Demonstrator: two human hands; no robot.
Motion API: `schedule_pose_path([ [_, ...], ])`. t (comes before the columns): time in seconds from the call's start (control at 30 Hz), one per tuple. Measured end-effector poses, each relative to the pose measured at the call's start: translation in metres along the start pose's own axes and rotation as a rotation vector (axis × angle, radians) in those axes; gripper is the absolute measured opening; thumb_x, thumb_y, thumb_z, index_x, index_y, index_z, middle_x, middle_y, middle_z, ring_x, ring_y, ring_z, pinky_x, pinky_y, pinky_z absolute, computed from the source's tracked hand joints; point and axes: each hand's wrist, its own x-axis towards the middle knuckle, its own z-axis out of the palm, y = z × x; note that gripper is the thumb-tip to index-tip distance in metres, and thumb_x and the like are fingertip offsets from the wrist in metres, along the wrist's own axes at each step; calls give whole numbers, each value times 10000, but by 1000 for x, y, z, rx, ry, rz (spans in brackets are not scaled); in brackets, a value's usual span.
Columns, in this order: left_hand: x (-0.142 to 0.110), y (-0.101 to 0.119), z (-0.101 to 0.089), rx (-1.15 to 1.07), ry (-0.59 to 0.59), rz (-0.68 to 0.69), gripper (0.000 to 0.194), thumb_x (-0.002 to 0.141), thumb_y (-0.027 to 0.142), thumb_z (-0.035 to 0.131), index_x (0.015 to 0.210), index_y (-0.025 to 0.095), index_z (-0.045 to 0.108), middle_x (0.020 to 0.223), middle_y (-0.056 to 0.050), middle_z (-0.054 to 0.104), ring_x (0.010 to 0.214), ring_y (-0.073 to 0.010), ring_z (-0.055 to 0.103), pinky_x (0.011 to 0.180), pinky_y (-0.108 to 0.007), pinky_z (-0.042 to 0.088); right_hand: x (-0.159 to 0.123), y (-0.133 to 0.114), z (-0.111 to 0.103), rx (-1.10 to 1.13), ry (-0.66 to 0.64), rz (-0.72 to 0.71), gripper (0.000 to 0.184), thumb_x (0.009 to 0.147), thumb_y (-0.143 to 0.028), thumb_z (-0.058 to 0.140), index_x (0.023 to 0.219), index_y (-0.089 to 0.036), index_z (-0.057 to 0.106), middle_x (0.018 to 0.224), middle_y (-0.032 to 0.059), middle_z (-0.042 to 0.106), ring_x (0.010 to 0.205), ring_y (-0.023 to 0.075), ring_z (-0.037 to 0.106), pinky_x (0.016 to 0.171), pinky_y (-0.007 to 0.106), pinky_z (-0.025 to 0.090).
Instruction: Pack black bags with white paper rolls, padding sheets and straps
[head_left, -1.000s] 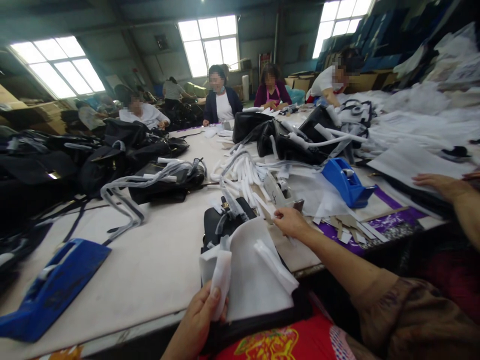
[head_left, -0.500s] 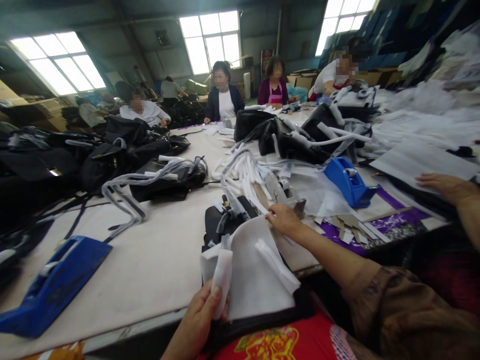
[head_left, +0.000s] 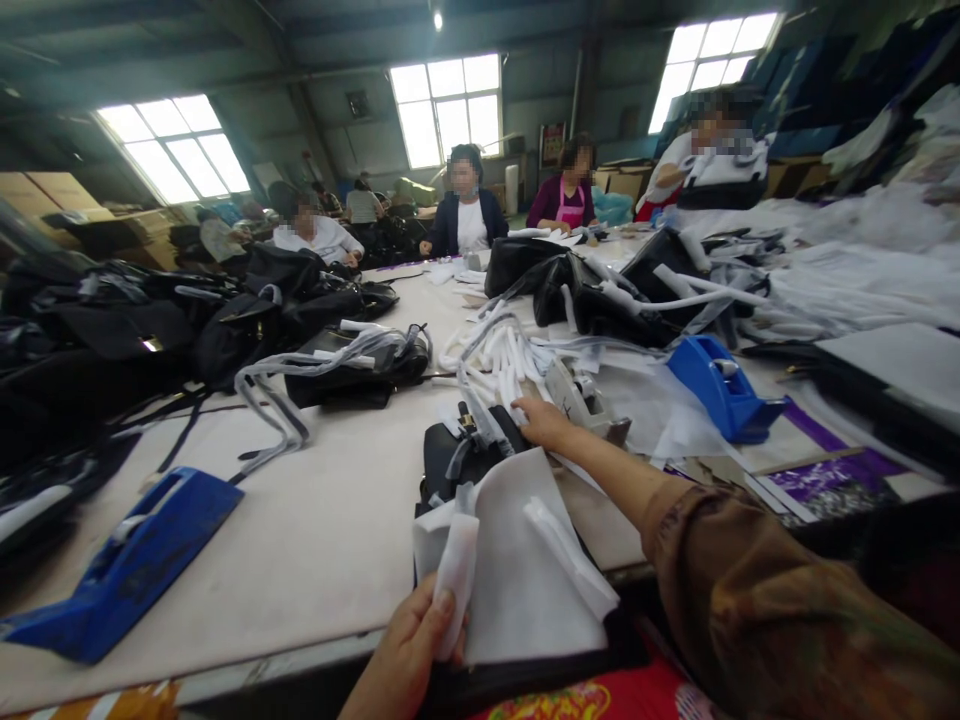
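My left hand (head_left: 416,630) is closed around a white foam-wrapped piece (head_left: 459,570) at the left side of a black bag (head_left: 469,450). The bag rests at the table's front edge, close to my body. A white foam sheet (head_left: 510,560) covers much of its front, with a rolled white foam piece (head_left: 570,555) lying on the sheet's right part. Beyond the bag, my right hand (head_left: 546,424) reaches to a pile of white foam strips (head_left: 504,358). Its fingertips are pinched together at the near end of a strip. A grey tape dispenser (head_left: 581,400) stands just right of that hand.
Blue tape dispensers stand at the left (head_left: 142,560) and right (head_left: 724,390). Black bags are heaped at the left (head_left: 120,330) and across the middle (head_left: 585,290). White foam sheets (head_left: 900,360) lie at the right. Several co-workers sit or stand around the table's far side.
My right hand has moved forward and left, further into the foam strips. The other arm at the right edge has left the view. A co-worker at the far right has lifted a bag. The view has shifted.
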Motion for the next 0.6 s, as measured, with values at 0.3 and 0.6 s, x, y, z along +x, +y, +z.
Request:
schedule_pose_path([
  [0.3,-1,-6,0,-8,18,-9,501,933,605,447,1027,138,602,678,1,533,624,-154,461,622,-269,361,1,3,-5,62,-20,-16,555,720,-117,634,1271,-167,596,886,62,694,834,202,646,745,264,435],
  [0.6,-2,1,0,8,10,-18,457,949,588,425,963,156,575,702,0,537,643,-152,483,655,-271,372,-4,5,-3,125,88,-13,421,745,-158,634,1164,-166,605,801,29,669,769,193,621,706,274,436],
])
